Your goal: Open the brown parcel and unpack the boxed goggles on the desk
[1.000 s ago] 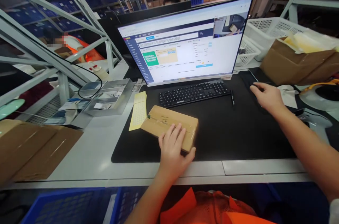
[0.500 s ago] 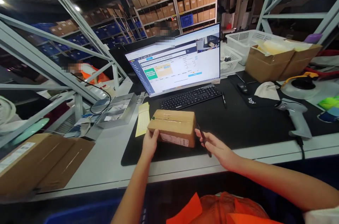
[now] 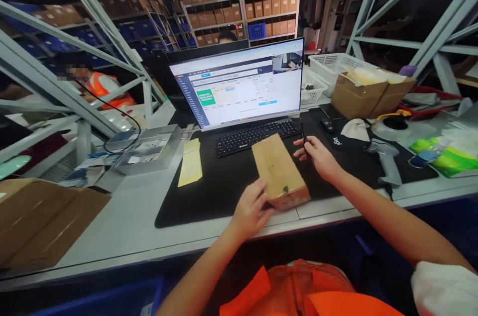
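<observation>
A taped cardboard box [image 3: 280, 166] lies at a slant on the black desk mat [image 3: 216, 196], with a small green mark on top at its near end. My left hand [image 3: 254, 209] grips the box at its near left corner, fingers along the side. To the right of the box, my right hand [image 3: 317, 157] is closed around a slim black pen-like tool [image 3: 302, 132], apart from the cardboard. Its exact kind is unclear, since the fingers cover part of it.
Behind the box are a keyboard [image 3: 257, 135] and a monitor [image 3: 239, 82]. Yellow slips [image 3: 190, 162] lie left; a mouse [image 3: 327, 126] and a barcode scanner [image 3: 386, 159] lie right. Larger cartons [image 3: 48, 221] stand at far left. A co-worker in an orange vest [image 3: 104, 89] is beyond the frame.
The box has turned about a quarter counterclockwise, bringing its green-marked end toward me. My left hand moved right with it; my right hand went up toward the keyboard's right end. The view shifted.
</observation>
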Demonstrator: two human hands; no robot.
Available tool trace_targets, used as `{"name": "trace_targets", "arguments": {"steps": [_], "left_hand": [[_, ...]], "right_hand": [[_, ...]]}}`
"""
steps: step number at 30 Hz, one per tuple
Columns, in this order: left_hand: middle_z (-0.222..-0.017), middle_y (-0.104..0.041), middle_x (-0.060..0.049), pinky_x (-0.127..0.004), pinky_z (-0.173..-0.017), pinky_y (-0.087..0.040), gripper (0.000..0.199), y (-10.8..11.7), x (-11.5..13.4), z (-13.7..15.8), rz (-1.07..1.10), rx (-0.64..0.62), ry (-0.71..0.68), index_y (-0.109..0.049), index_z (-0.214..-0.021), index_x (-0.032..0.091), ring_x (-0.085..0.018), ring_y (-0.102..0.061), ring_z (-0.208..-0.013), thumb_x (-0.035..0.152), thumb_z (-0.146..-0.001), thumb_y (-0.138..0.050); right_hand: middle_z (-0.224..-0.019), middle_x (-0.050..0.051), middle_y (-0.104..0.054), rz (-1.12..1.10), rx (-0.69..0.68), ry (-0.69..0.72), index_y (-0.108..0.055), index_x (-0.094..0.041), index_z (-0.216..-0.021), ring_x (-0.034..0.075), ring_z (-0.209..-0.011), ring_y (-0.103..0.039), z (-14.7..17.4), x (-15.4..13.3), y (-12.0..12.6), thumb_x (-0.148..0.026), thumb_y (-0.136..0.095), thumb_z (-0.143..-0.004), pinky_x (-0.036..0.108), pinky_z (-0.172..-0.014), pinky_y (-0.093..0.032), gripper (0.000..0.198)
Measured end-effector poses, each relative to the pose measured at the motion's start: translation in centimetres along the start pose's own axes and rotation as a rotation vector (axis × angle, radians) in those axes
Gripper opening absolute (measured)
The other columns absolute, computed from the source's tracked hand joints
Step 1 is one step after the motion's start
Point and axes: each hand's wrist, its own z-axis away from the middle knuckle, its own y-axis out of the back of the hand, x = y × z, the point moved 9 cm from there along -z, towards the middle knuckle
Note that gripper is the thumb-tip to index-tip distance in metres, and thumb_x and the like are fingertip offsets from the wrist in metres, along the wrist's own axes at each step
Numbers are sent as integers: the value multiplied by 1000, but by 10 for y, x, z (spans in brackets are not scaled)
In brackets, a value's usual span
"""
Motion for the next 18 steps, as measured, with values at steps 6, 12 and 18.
{"name": "trace_targets", "arguments": {"steps": [6, 12, 18], "left_hand": [[-159, -33, -14, -56, -119, -23, 74, -27, -19, -49, -25, -191, -47, -40, -149, 19, -34, -21, -152, 57, -91, -65], [-139, -56, -11, -59, -120, -11, 68, -55, -9, -89, 103, -118, -158, -50, -134, 20, -30, -44, -139, 57, -81, -73], [-126, -62, -9, -61, -118, -15, 52, -63, 3, -111, 144, -12, -157, -56, -121, 19, -28, -54, -125, 42, -77, -73]], "right_hand": [[-111, 2, -65, 821, 86, 415, -59, -24, -123, 11, -101, -61, 116, -43, 43, -28, -55, -100, 23, -90, -48, 23], [-114, 3, -64, 1017, 8, 412, -52, -25, -138, 11, -102, -61, 182, -34, 34, -19, -51, -101, 23, -88, -49, 37], [-104, 6, -62, 1064, -99, 264, -55, -20, -139, 13, -89, -61, 186, -25, 20, -24, -46, -104, 28, -78, -50, 37]]}}
